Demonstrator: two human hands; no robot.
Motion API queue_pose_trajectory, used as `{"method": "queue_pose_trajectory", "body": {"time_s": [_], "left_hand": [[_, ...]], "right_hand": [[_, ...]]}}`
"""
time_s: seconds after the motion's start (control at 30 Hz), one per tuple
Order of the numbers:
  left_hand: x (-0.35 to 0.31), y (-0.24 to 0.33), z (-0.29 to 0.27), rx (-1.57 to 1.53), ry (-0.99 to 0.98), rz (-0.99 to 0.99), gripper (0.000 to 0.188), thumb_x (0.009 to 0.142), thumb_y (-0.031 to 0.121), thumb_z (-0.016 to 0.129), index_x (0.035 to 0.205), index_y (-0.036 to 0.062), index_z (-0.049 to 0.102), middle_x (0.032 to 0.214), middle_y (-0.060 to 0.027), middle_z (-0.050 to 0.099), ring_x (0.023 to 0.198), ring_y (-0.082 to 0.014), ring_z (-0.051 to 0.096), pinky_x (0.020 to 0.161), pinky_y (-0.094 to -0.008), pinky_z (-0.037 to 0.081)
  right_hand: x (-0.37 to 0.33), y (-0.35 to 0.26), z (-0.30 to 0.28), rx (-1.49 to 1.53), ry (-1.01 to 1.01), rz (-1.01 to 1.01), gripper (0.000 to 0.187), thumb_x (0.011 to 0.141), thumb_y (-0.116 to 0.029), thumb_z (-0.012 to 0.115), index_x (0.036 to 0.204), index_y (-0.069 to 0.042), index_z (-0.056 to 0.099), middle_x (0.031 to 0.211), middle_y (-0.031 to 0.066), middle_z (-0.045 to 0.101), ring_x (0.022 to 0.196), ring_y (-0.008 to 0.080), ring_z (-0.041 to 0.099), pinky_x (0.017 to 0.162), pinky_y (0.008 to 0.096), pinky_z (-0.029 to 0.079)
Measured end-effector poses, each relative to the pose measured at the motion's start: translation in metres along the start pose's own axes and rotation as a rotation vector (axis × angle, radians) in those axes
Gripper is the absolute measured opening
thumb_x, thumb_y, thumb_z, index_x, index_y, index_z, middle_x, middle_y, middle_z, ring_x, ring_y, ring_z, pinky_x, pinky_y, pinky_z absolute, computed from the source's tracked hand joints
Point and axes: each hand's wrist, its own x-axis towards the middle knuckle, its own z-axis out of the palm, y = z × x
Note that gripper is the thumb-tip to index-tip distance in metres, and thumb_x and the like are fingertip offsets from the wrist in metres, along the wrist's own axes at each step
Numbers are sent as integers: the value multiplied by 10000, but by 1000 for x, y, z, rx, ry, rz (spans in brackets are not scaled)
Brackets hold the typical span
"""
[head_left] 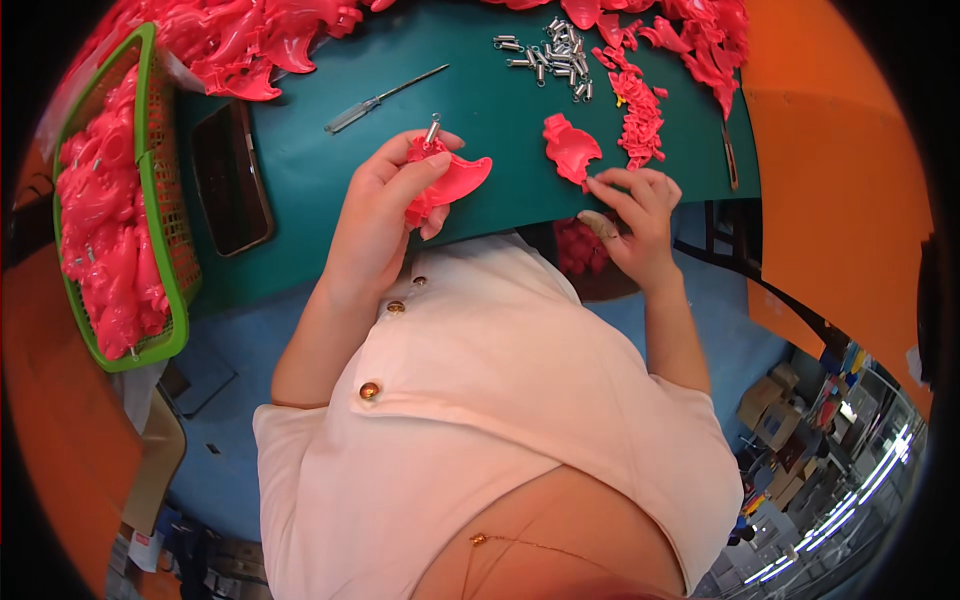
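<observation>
Red shell with a spring sticking out sits pinched in the left hand over the green worktop, right fingers pressing near a loose piece, so that spring could pop off if the grip slackens.

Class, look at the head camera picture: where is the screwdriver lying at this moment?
The screwdriver lies on the green mat toward the top of the head view, just above the left hand and left of the pile of small metal springs.
</observation>
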Motion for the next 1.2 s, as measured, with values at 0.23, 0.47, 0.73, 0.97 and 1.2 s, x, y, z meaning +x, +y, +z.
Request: {"method": "queue_pose_trajectory", "body": {"time_s": [0.23, 0.47, 0.73, 0.97, 1.2], "left_hand": [[-3, -2, 6, -2, -68, -57, 236, 874, 140, 567, 1076, 19, 546, 764, -23, 558, 555, -71, 504, 479, -209, 385], [-6, -14, 18, 166, -114, 41, 263, 882, 100, 555, 1128, 28, 499, 819, -20, 559, 624, -55, 525, 520, -217, 438], [-7, -14, 17, 188, -68, 115, 238, 904, 99, 510, 1127, 32, 460, 838, -27, 554, 609, -55, 524, 520, -199, 448], [-8, -10, 20, 188, -72, 138, 218, 914, 102, 498, 1114, 33, 444, 832, -32, 545, 613, -55, 521, 514, -210, 453], [-7, -8, 21, 167, -79, 151, 183, 924, 115, 484, 1079, 31, 439, 817, -38, 542, 605, -57, 519, 503, -216, 451]], "right_hand": [[-16, 0, 17, 291, 140, -133, 269, 678, 1, 728, 936, -31, 659, 876, 71, 611, 753, 216, 542, 683, 308, 420], [53, -62, 19, 654, 272, 79, 192, 719, 41, 701, 903, -4, 667, 821, 84, 612, 747, 202, 554, 652, 281, 429], [67, -74, 38, 533, 282, 22, 202, 715, 26, 713, 909, -9, 668, 816, 89, 612, 723, 182, 565, 614, 265, 441], [72, -68, 40, 547, 316, -53, 219, 712, 36, 716, 922, -4, 668, 819, 97, 605, 711, 174, 570, 597, 250, 453], [76, -68, 39, 518, 336, -68, 228, 706, 51, 713, 922, -8, 670, 821, 89, 598, 712, 169, 566, 594, 244, 448]]}}
